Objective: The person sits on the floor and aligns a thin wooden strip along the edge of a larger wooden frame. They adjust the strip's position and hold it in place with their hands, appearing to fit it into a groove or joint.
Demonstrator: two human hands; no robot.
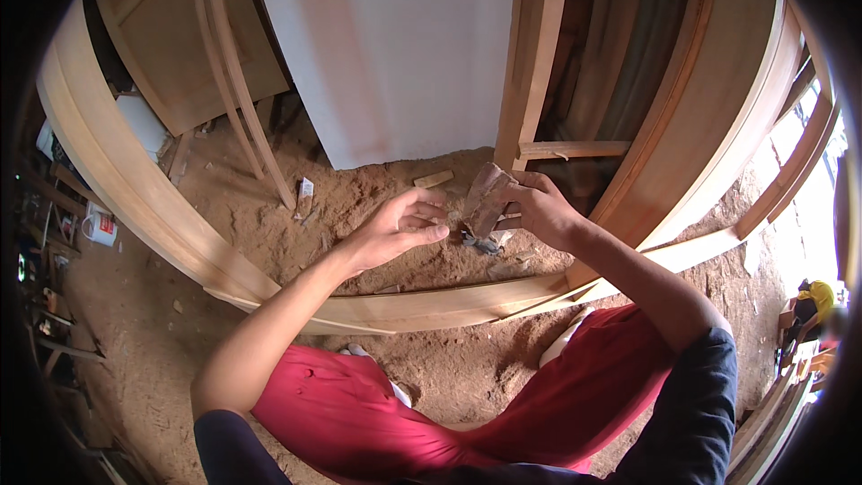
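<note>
My right hand (544,208) grips a crumpled, brownish piece of sheet (488,196) that looks like worn sandpaper. Its fingers close round the right side of the piece. Just to the left, my left hand (392,232) hovers with loosely bent fingers, thumb apart from them, and nothing visible in it. A gap separates it from the sheet. Both hands are above sandy ground inside a pale wooden frame (431,307), whose near bar crosses in front of my legs. Below the sheet lies a small dark grey scrap (482,243), partly covered.
A white panel (404,54) stands ahead, beside an upright wooden post (537,54). Wooden door panels (180,36) lean at the far left. A small wood block (434,180) and a small white packet (306,189) lie on the ground. A white bucket (100,226) stands left; a person in yellow (815,301) is far right.
</note>
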